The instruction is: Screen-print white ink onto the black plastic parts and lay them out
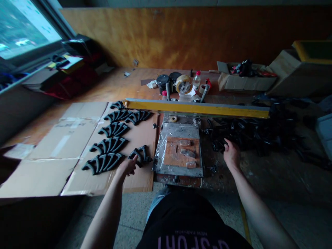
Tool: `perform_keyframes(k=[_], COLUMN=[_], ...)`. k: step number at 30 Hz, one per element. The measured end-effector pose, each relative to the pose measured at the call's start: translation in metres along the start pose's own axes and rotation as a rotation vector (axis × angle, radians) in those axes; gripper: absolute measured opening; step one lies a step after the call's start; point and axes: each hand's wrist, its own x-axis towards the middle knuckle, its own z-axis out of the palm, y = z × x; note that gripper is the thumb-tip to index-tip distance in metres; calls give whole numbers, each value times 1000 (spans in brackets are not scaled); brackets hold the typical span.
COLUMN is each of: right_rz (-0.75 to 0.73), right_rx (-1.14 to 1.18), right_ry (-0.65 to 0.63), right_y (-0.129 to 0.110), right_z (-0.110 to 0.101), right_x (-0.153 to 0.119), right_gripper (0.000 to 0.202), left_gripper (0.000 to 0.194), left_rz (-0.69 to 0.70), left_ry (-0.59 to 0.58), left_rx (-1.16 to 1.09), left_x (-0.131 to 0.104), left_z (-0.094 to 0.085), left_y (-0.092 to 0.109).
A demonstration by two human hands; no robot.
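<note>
the wooden worktop [103, 86] spans your view, with the cardboard [46, 176] flat on your left. the heap of black parts [275, 128] spreads on your right, and the yellow bar [197, 108] crosses left to right above the metal plate [159, 154]. four fuller rows of curved black parts [103, 162] lie on the cardboard, with a smaller group [142, 155] nearer the plate. your right hand [232, 155] is the nearer one to the heap, at its near left edge; the heap lies beyond your fingertips and off to the right, its pieces jumbled, so no shared long axis shows. your left hand [127, 167] is at the smaller group, which lies just beyond and to its right, its arms slanting away from you. the fingers of both hands are bent, but you cannot tell whether either grips a part.
</note>
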Motion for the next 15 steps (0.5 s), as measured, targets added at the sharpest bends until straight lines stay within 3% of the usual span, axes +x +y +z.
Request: perform_keyframes(k=[2, 4, 6, 9, 12, 15], right_rz=[-328, -589, -723, -767, -754, -638], right_rx=[143, 201, 119, -83, -143, -94], right_ry=[-111, -265, -353, -374, -310, -171], right_y=[-41, -85, -122, -151, -147, -121], right_z=[8, 21, 34, 42, 34, 12], right_x=[-8, -18, -27, -36, -34, -16], right_gripper=[40, 42, 42, 40, 35, 26], left_gripper=[65, 64, 65, 65, 64, 62], left_rz=[153, 424, 722, 922, 949, 859], left_ry=[17, 82, 123, 68, 52, 81], left_rx=[-98, -330, -653, -914, -960, -910], left_x=[-13, -34, -60, -95, -113, -114], left_z=[-13, -24, -32, -39, -36, -20], left_y=[34, 79, 128, 179, 182, 144])
